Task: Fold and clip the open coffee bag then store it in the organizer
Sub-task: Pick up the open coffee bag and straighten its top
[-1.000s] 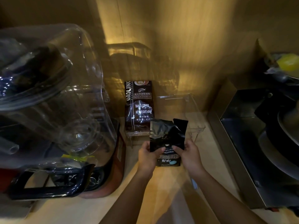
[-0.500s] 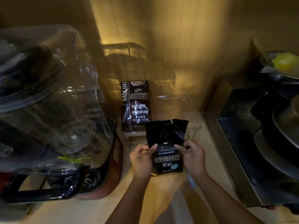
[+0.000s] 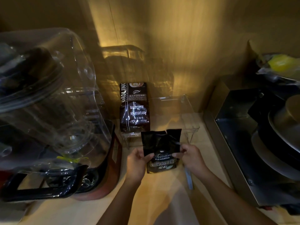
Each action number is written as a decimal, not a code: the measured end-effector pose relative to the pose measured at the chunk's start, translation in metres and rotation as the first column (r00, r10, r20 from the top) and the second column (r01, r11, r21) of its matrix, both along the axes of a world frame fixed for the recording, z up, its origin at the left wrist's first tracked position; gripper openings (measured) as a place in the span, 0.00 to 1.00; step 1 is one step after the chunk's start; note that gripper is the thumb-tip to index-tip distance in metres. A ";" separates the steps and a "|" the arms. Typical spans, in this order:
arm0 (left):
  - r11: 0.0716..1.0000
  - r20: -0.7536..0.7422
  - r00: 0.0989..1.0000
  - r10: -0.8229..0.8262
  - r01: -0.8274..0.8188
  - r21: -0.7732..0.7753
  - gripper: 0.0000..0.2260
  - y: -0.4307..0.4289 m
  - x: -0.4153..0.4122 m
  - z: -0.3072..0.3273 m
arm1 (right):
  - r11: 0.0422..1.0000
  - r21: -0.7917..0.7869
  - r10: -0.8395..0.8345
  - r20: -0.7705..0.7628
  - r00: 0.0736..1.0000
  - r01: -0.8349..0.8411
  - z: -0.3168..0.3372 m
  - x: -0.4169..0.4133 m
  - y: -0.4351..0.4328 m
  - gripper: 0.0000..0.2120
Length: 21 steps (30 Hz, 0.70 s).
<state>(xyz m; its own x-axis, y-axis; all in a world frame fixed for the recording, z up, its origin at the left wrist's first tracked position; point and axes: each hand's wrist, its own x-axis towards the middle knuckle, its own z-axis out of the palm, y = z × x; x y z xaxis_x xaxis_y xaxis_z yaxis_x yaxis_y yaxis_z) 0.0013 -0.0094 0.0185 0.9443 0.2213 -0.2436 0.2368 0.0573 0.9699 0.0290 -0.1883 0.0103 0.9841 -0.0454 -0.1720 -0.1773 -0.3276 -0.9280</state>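
The open coffee bag (image 3: 161, 149) is small and black with "Blue Mountain" lettering; its torn top stands unfolded and ragged. My left hand (image 3: 137, 163) pinches its left edge and my right hand (image 3: 190, 157) pinches its right edge, holding it upright just above the wooden counter. Behind it stands the clear acrylic organizer (image 3: 186, 114), with a taller dark "Baked Coffee" bag (image 3: 134, 107) upright in its left part. A pale blue clip-like strip (image 3: 189, 178) lies on the counter under my right wrist.
A large blender with a clear cover (image 3: 48, 101) fills the left side, close to my left hand. A metal box with dark cookware (image 3: 259, 135) stands at the right. A wooden wall (image 3: 178, 46) closes the back.
The bag has been lowered and drawn slightly towards me, showing more of its front label. My hands have shifted down its sides, and the view has tilted a little.
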 end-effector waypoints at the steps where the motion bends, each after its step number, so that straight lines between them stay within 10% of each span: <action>1: 1.000 0.018 1.000 -0.012 0.012 0.013 0.13 0.001 0.001 0.000 | 0.999 0.036 -0.013 -0.011 1.000 0.013 0.002 0.001 0.001 0.12; 5: 0.993 0.029 0.995 -0.095 0.096 -0.061 0.22 0.001 0.003 0.008 | 0.942 0.323 -0.079 -0.042 0.996 0.089 0.013 0.005 0.009 0.18; 21: 0.997 -0.231 0.973 0.027 -0.044 -0.069 0.24 -0.018 -0.006 -0.001 | 0.918 0.397 0.080 -0.244 0.967 0.024 0.020 -0.008 0.011 0.07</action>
